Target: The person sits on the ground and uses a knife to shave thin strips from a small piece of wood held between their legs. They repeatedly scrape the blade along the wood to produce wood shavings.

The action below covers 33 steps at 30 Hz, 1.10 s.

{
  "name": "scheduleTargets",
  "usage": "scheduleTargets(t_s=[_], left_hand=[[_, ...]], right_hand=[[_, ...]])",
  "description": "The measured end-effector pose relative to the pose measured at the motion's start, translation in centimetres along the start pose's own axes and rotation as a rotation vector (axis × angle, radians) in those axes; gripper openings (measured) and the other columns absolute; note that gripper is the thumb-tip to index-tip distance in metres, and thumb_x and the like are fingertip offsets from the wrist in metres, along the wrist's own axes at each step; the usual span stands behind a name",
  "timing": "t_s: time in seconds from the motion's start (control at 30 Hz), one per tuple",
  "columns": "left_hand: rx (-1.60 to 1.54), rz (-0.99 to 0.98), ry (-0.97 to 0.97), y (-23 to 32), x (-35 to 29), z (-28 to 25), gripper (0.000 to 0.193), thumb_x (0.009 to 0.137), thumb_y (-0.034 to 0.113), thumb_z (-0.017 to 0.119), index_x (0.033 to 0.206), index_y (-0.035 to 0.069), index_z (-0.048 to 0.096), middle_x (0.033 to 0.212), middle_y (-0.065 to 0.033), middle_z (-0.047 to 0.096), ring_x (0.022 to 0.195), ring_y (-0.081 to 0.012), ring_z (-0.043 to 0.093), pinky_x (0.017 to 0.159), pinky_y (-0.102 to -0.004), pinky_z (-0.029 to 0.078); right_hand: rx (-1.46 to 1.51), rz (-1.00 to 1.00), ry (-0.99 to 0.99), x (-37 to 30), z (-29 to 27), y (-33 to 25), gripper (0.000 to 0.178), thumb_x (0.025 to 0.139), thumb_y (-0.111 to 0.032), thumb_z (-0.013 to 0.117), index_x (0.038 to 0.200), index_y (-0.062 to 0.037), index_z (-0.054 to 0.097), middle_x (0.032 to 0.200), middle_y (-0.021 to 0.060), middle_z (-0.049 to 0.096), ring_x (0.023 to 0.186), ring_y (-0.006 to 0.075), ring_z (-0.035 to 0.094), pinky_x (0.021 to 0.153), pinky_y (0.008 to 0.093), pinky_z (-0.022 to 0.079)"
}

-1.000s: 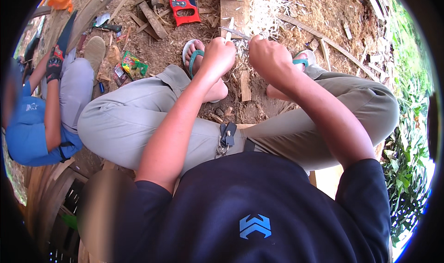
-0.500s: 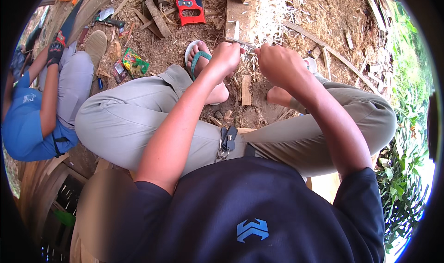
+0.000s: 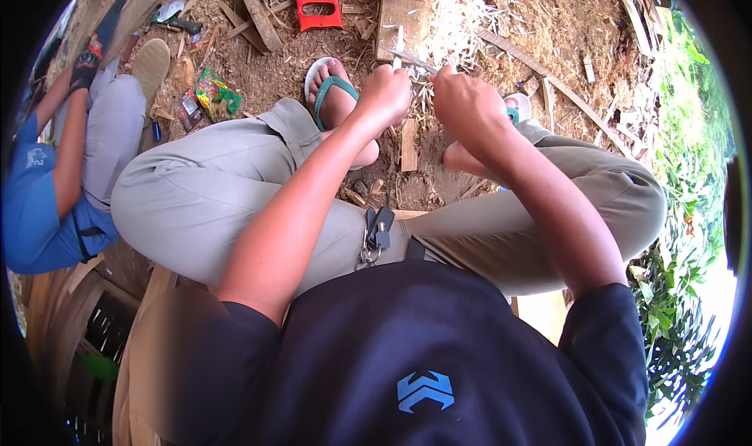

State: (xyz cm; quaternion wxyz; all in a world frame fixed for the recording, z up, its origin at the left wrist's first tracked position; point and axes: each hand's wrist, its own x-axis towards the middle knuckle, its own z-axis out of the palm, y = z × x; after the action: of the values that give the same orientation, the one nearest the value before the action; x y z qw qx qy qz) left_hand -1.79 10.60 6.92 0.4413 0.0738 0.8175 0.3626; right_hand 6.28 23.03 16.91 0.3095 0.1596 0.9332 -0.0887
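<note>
In front of my feet, my left hand (image 3: 384,96) is closed around a thin pale wooden stick (image 3: 399,37), whose upper end sticks out beyond my fingers. My right hand (image 3: 471,107) is closed on a knife; its handle is hidden in my fist. The narrow knife blade (image 3: 413,59) points left and crosses the stick just above my left fingers. Below the hands, a short flat piece of wood (image 3: 409,145) lies on the dirt. Pale wood shavings (image 3: 462,24) are heaped beyond my right hand.
A red-handled saw (image 3: 318,9) lies beyond my left foot, near a wooden board (image 3: 399,19). Wood offcuts (image 3: 258,16) and a long strip (image 3: 558,85) are scattered around. At left sits a person in blue (image 3: 47,199), whose gloved hand (image 3: 84,71) holds another saw.
The whole view has shifted slightly, with the ground moving up and left. Both hands keep their grips, and the blade still crosses the stick near my left fingers.
</note>
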Motion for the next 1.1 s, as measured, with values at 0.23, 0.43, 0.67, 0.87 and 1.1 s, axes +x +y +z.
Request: scheduleTargets(t_s=[0.23,0.43,0.67,0.87,1.1], left_hand=[[-0.031,-0.028,-0.013,2.1,-0.9,-0.9,0.049,0.090,0.028,0.040,0.092,-0.016,0.062,0.090,-0.0361,0.063,0.088,-0.0447,0.065,0.082,-0.0478,0.051],[0.017,-0.069,-0.013,2.5,-0.9,-0.5,0.049,0.090,0.028,0.038,0.099,-0.014,0.063,0.100,-0.0362,0.062,0.102,-0.0456,0.061,0.093,-0.0479,0.046],[-0.011,-0.125,-0.114,4.8,-2.9,-2.0,0.047,0.092,0.026,0.038,0.096,-0.014,0.063,0.097,-0.0359,0.063,0.099,-0.0447,0.063,0.092,-0.0480,0.047],[0.065,-0.006,0.038,1.4,-1.8,-1.6,0.047,0.091,0.026,0.038,0.102,-0.014,0.060,0.100,-0.0349,0.063,0.099,-0.0435,0.063,0.092,-0.0454,0.047],[0.010,-0.162,-0.090,2.8,-2.6,-3.5,0.032,0.091,0.030,0.040,0.102,0.005,0.055,0.083,-0.0063,0.053,0.076,-0.0184,0.059,0.058,-0.0393,0.052]], right_hand=[[0.032,-0.023,0.118,1.2,1.4,1.1,0.036,0.104,-0.026,0.036,0.092,0.0019,0.055,0.069,0.0151,0.067,0.066,0.0280,0.069,0.057,0.0393,0.056],[0.086,-0.146,0.116,-1.9,-0.1,1.0,0.034,0.102,-0.025,0.039,0.091,0.0013,0.057,0.072,0.0200,0.066,0.067,0.0311,0.068,0.058,0.0417,0.053],[0.032,-0.027,-0.011,-1.5,-0.7,-0.3,0.017,0.095,-0.013,0.048,0.099,0.0027,0.055,0.079,0.0173,0.070,0.079,0.0276,0.072,0.061,0.0358,0.058],[-0.020,0.000,0.092,-0.7,1.6,-2.0,0.013,0.093,-0.011,0.049,0.100,-0.0012,0.056,0.080,0.0146,0.070,0.076,0.0244,0.072,0.060,0.0331,0.058],[-0.026,-0.003,0.108,0.4,1.3,-2.2,0.013,0.095,-0.013,0.048,0.099,-0.0032,0.055,0.083,0.0128,0.071,0.078,0.0226,0.072,0.058,0.0321,0.058]])
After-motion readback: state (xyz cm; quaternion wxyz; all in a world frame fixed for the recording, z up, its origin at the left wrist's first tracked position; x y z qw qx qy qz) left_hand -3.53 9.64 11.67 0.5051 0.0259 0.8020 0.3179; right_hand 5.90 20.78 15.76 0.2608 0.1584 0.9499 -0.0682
